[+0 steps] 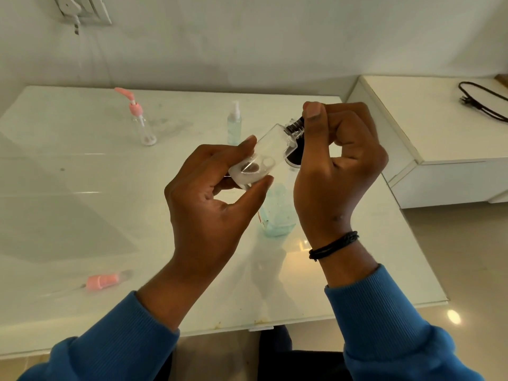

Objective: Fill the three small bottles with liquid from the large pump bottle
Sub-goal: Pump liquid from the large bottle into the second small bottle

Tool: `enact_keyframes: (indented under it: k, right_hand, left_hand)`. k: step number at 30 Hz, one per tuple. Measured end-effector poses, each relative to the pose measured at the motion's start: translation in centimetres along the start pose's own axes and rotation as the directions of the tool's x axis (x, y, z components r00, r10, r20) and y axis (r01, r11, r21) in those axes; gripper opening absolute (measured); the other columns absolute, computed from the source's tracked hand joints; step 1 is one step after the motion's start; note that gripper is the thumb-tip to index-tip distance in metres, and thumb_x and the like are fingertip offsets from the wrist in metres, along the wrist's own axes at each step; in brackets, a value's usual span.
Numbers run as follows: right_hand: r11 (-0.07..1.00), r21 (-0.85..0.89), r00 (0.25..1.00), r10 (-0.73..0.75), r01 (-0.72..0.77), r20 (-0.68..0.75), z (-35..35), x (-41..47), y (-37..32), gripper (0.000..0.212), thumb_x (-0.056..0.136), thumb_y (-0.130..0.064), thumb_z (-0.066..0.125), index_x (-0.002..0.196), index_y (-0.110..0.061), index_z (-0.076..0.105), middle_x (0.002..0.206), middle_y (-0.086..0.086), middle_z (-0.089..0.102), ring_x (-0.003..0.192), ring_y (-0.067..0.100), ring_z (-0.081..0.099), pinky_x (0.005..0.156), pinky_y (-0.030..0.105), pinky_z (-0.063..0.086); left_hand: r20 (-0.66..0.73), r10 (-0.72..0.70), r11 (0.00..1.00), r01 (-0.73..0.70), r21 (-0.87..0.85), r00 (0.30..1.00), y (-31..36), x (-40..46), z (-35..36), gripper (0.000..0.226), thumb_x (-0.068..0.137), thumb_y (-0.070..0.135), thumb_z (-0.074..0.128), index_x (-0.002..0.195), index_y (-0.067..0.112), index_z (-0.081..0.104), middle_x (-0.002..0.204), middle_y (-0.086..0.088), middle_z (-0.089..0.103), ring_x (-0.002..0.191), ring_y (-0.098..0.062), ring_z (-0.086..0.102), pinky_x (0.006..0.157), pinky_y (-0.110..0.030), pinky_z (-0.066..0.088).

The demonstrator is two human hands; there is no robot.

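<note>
Bottle (264, 158) between both hands.

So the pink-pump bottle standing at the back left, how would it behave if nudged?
The pink-pump bottle would probably tip easily: it is tall and narrow with a long pump head up top. It looks nearly empty, so likely light. On the glossy table it might slide first.

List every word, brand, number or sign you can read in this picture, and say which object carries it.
None can be read.
The large pump bottle has a small red mark at its side, too blurred to read.
The clear small bottle held in both hands shows no print.
The pink-pump bottle and the spray bottle show no legible label.
</note>
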State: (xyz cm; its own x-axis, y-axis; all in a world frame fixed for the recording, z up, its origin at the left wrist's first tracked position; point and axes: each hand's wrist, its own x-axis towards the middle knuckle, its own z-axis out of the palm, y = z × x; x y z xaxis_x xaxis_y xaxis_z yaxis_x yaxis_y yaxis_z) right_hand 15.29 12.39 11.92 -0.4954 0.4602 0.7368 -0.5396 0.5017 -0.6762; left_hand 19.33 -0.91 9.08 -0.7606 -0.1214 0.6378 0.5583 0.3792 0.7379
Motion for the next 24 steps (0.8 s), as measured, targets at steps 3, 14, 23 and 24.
enact_keyframes:
  k: [3, 14, 23, 24]
  right_hand:
    - [1.000, 0.012, 1.000, 0.017, -0.017, -0.008, 0.04, -0.59, 0.26, 0.025, 0.096, -0.003, 0.066, 0.072, -0.006, 0.066, 0.076, 0.000, 0.061, 0.069, 0.021, 0.055, 0.059, 0.039, 0.045]
    - [1.000, -0.012, 1.000, 0.005, -0.005, -0.017, 0.16, -0.64, 0.04, 0.024, 0.097, -0.007, 0.065, 0.072, -0.006, 0.067, 0.078, -0.003, 0.061, 0.070, 0.020, 0.056, 0.060, 0.047, 0.045]
    - [0.999, -0.033, 1.000, -0.031, 0.031, -0.001, 0.02, -0.43, -0.01, 0.025, 0.097, -0.010, 0.065, 0.072, -0.012, 0.064, 0.079, -0.007, 0.059, 0.070, 0.021, 0.055, 0.059, 0.048, 0.045]
    - [0.999, -0.026, 1.000, -0.022, 0.022, -0.002, 0.05, -0.64, 0.06, 0.024, 0.097, -0.010, 0.064, 0.073, -0.008, 0.066, 0.079, -0.006, 0.060, 0.070, 0.020, 0.056, 0.059, 0.049, 0.045]
  left_hand:
    - [0.009, -0.010, 1.000, 0.010, 0.005, 1.000, -0.08, -0.19, -0.02, 0.044, 0.085, 0.016, 0.085, 0.124, 0.004, 0.069, 0.115, -0.005, 0.070, 0.106, -0.013, 0.069, 0.084, -0.021, 0.059]
    - [0.003, 0.001, 1.000, -0.001, 0.010, 1.000, -0.02, -0.07, -0.03, 0.045, 0.083, 0.015, 0.086, 0.123, 0.004, 0.070, 0.113, -0.001, 0.068, 0.106, -0.009, 0.067, 0.084, -0.018, 0.058]
    - [0.003, -0.013, 1.000, 0.013, -0.003, 1.000, -0.05, -0.07, -0.02, 0.043, 0.084, 0.015, 0.085, 0.123, 0.003, 0.070, 0.114, -0.002, 0.069, 0.105, -0.011, 0.068, 0.085, -0.020, 0.059]
    - [0.003, -0.015, 1.000, 0.015, -0.001, 1.000, -0.07, -0.10, -0.05, 0.044, 0.084, 0.015, 0.085, 0.123, 0.003, 0.070, 0.114, -0.001, 0.069, 0.105, -0.010, 0.068, 0.085, -0.020, 0.059]
